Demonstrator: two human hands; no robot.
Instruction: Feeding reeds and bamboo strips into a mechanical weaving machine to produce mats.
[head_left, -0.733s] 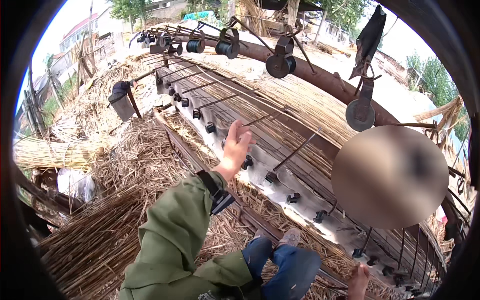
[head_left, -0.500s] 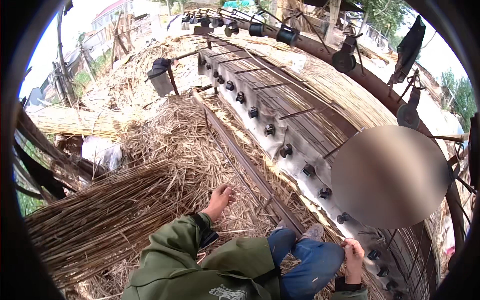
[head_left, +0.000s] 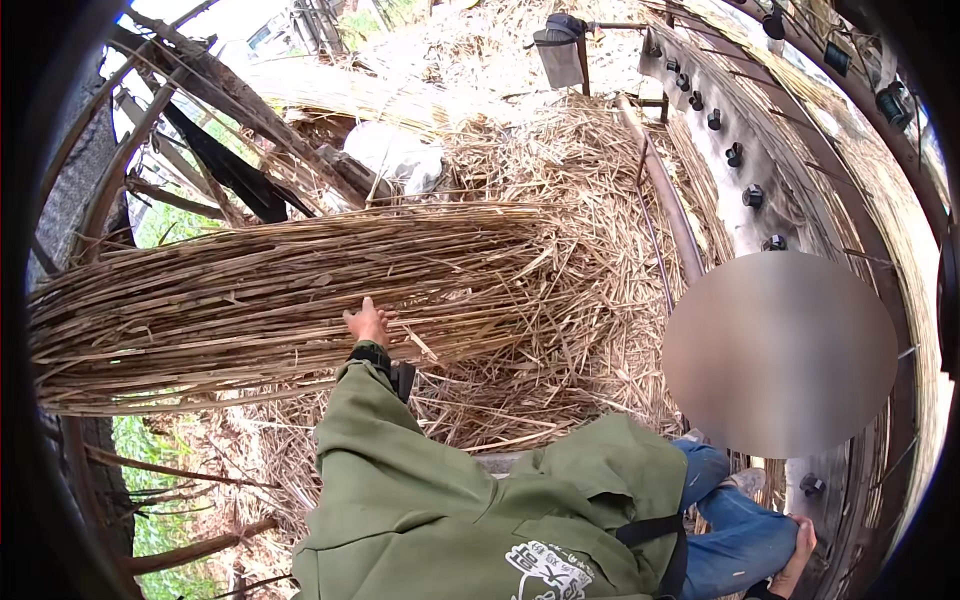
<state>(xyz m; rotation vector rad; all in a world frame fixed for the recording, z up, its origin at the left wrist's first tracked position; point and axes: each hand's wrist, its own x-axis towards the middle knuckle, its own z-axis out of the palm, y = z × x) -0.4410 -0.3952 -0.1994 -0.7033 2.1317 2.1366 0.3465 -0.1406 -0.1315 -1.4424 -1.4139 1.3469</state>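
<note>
Left of frame centre, our left hand point(head_left: 367, 323) lies flat with fingers spread on the long bundle of dry yellow reed stalks point(head_left: 280, 290), which stretches across the left half. At the lower right edge, our right hand point(head_left: 800, 548) rests by the blue-jeaned knee point(head_left: 745, 540); we cannot tell its grip.

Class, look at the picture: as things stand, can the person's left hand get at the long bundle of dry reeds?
Probably yes: the left hand already lies against the reed bundle, with nothing between them.

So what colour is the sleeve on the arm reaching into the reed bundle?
Olive green sleeve, clearest in the head view.
</note>
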